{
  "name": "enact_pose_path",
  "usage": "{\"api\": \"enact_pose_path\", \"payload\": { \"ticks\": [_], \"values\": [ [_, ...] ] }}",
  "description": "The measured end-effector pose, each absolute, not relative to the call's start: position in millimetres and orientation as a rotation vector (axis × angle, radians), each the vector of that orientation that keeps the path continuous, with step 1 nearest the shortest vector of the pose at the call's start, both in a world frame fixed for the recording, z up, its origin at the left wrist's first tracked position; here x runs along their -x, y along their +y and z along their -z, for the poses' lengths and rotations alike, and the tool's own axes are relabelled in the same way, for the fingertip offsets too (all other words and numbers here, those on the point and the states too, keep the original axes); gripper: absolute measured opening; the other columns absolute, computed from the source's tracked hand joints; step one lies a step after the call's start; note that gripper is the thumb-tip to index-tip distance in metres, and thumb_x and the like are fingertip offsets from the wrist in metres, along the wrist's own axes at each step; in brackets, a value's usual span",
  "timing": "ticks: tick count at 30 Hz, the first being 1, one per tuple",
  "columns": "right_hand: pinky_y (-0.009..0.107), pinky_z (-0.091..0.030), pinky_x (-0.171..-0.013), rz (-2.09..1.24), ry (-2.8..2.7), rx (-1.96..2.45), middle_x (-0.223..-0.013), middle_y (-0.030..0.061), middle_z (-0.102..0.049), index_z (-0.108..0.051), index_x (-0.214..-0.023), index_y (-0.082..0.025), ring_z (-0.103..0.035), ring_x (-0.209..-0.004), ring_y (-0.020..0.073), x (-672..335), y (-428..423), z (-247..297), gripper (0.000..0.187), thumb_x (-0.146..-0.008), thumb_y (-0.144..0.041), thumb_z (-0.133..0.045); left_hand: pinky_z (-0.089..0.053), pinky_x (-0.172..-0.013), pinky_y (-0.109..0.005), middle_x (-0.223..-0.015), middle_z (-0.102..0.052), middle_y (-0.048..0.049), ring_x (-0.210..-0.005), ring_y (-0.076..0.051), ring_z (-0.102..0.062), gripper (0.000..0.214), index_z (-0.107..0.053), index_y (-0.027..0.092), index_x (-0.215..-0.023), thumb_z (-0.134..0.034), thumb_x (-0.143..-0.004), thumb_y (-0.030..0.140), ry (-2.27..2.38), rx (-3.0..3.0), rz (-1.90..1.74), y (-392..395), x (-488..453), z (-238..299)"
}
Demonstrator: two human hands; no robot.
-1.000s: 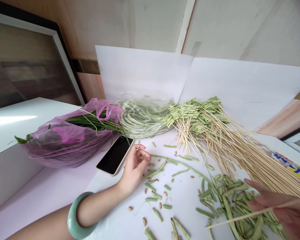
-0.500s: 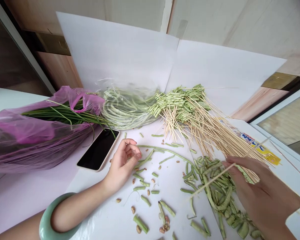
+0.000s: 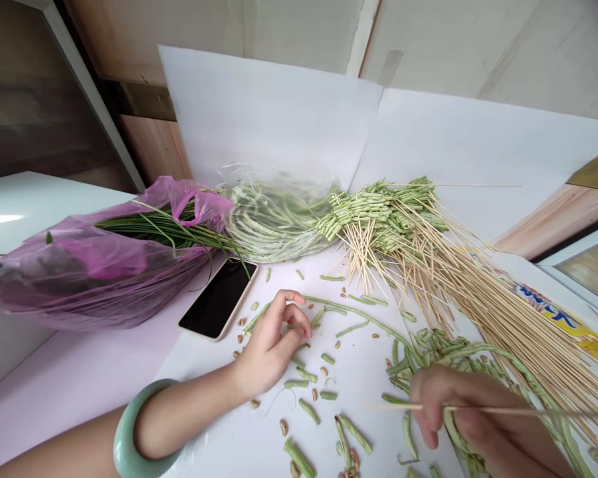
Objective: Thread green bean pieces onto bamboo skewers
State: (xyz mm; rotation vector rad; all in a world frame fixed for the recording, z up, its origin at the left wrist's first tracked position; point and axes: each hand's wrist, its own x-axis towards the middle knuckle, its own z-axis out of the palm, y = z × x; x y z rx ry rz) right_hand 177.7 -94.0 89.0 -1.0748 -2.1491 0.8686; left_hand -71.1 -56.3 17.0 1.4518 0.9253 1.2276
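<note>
My left hand [image 3: 274, 338] hovers over the white sheet among loose bean pieces, its fingers loosely curled with the thumb apart and nothing seen in them. A pale green bangle [image 3: 129, 428] circles that forearm. At the lower right, my right hand [image 3: 473, 411] pinches a thin bamboo skewer [image 3: 508, 411], which lies almost level and is blurred. Beneath and behind this hand is a heap of long beans [image 3: 443, 345], partly hidden by it. One long bean [image 3: 349, 309] stretches from near my left fingertips to the heap. Short bean pieces [image 3: 309, 411] and brown seeds [image 3: 284, 427] are scattered between the hands.
Bean bundles threaded on skewers [image 3: 379, 216] are stacked at the back, with many bamboo skewers [image 3: 518, 332] lying to the right over a yellow packet [image 3: 595, 345]. A clear bag of long beans [image 3: 274, 222], a phone [image 3: 216, 299] and a purple bag of green stalks [image 3: 109, 285] stand leftward.
The camera view has swung left, so the scene sits farther right. My right hand has moved left and lower, and its skewer has turned from slanted to nearly level.
</note>
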Motion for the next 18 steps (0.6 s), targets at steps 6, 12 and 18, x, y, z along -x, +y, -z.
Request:
{"api": "enact_pose_path", "payload": {
  "ticks": [6, 12, 18],
  "values": [
    [0.027, -0.051, -0.065, -1.326, -2.335, 0.971, -0.071, 0.0028, -0.065, -0.063, -0.091, -0.022, -0.062, -0.067, 0.0163, -142.0, -76.0, -85.7, 0.040, -0.100, -0.043, -0.031, -0.029, -0.049, -0.021, -0.053, -0.038, 0.0085, -0.049, -0.009, -0.035, 0.007, -0.049, 0.019, -0.074, -0.055, -0.077, 0.017, 0.918, -1.821, -0.764, -40.2, 87.0, -32.9],
    [0.030, -0.055, -0.081, -1.154, -2.363, 1.176, -0.094, 0.0025, -0.073, -0.071, -0.099, -0.027, -0.068, -0.090, 0.0202, -155.1, -79.2, -77.3, 0.024, -0.093, -0.041, -0.052, -0.029, -0.049, -0.020, -0.054, -0.041, 0.0079, -0.051, -0.009, -0.040, 0.017, -0.058, 0.018, -0.064, -0.074, -0.062, 0.015, 0.836, -2.116, -0.274, -41.4, 99.1, -50.7],
    [0.031, -0.060, -0.064, -1.092, -1.979, 1.155, -0.074, 0.0057, -0.074, -0.074, -0.089, -0.021, -0.071, -0.066, 0.0197, -179.6, -74.4, -71.3, 0.028, -0.090, -0.042, -0.056, -0.029, -0.054, -0.022, -0.060, -0.049, 0.0057, -0.057, -0.012, -0.046, 0.014, -0.064, 0.019, -0.070, -0.077, -0.064, 0.017, 0.912, -2.357, -0.105, -49.4, 102.2, -53.7]
  ]
}}
